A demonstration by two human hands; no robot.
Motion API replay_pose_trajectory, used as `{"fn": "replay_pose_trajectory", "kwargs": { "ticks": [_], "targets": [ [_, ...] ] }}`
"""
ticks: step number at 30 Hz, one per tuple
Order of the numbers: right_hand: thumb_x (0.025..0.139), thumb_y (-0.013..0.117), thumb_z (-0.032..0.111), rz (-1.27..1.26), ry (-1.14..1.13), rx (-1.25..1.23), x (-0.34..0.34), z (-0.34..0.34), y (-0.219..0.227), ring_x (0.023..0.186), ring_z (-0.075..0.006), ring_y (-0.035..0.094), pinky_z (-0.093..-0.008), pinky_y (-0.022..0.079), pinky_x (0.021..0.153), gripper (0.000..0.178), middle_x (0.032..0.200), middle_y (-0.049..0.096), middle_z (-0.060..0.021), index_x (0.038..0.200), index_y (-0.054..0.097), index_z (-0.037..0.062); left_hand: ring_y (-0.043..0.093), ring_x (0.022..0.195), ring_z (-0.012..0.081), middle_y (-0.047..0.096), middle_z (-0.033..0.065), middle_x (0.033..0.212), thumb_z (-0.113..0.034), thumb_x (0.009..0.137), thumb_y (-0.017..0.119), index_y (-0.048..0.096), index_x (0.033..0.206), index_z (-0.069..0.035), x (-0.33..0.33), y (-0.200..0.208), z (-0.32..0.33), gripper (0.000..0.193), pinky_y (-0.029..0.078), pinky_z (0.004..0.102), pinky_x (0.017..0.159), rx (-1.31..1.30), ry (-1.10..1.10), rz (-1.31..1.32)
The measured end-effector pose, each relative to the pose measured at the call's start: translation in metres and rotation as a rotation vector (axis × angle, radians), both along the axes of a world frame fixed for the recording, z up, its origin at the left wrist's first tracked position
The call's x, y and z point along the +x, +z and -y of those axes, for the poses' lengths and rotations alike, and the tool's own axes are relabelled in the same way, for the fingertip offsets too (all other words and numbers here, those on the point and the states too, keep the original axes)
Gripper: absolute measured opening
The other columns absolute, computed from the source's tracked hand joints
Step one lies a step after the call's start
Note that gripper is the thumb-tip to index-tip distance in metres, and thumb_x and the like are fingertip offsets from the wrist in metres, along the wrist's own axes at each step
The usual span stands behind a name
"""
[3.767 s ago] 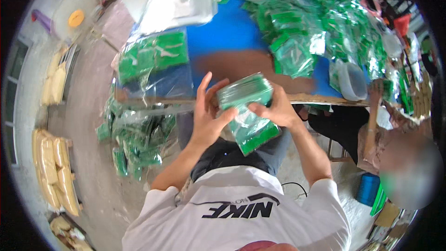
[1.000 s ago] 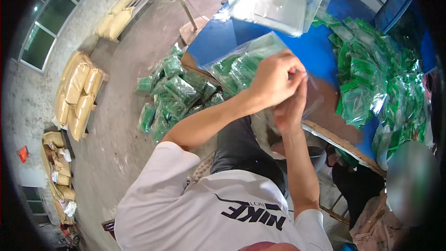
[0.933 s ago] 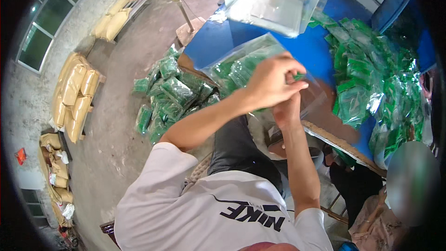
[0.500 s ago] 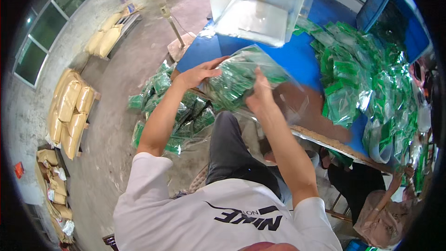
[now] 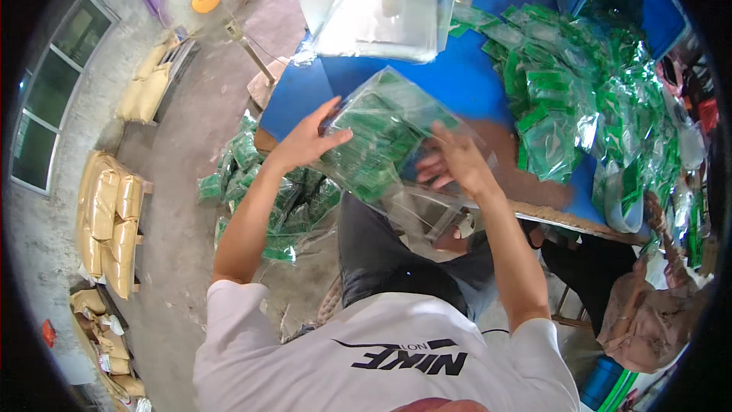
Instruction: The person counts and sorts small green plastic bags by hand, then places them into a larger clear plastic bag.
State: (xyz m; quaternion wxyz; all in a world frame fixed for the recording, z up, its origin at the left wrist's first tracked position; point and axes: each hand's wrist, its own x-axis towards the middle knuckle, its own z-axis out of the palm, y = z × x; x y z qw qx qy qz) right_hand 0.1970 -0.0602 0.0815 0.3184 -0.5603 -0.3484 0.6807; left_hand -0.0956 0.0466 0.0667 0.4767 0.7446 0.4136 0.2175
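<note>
A large clear plastic bag [image 5: 366, 149], filled with green-edged packets, is tilted above the table's front edge in front of me. My left hand [image 5: 309, 141] grips its left side, with the thumb on top and the other fingers along the far edge. Beside the bag's right part is my right hand [image 5: 457, 160], its fingers apart and somewhat blurred; it appears to hold nothing. The bag's loose, unfilled end lies near that hand.
A heap of green-and-clear packets [image 5: 564, 99] covers the blue table's [image 5: 450, 95] right side. At the back stands a clear plastic bin [image 5: 374, 23]. More filled bags [image 5: 282, 214] lie low on my left, beyond them a fan [image 5: 206, 0] and stacked sacks [image 5: 110, 217]. Another person's arm [image 5: 663, 236] is at right.
My right hand has come off the bag and opened, moving right. The left hand still holds the bag, which now lies flatter and more spread. The whole view has shifted slightly.
</note>
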Motion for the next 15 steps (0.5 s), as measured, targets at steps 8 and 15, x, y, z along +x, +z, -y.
{"fn": "replay_pose_trajectory", "kwargs": {
  "ticks": [8,15],
  "targets": [
    [0.101,0.058,0.030,0.310,-0.405,0.670,-0.016,-0.024,-0.054,0.043,-0.0172,0.053,-0.0351,0.040,0.043,0.030,0.058,0.056,-0.0077,0.101,0.060,0.0008,0.054,0.123,0.0201,0.057,0.0122,0.137,-0.033,0.091,0.073,0.042,0.148,-0.001,0.039,-0.006,-0.043,0.073,0.044,0.0319,0.102,-0.217,-0.031,0.055],
    [0.097,0.063,0.044,0.390,-0.277,0.417,0.014,-0.053,-0.056,0.054,-0.0173,0.055,-0.0371,0.043,0.052,0.055,0.061,0.061,-0.0086,0.070,0.063,-0.0035,0.055,0.122,0.0199,0.056,0.0093,0.138,-0.030,0.094,0.067,0.039,0.150,-0.001,0.047,0.002,-0.032,0.069,0.041,0.0333,0.105,-0.310,-0.025,0.039]
  ]
}}
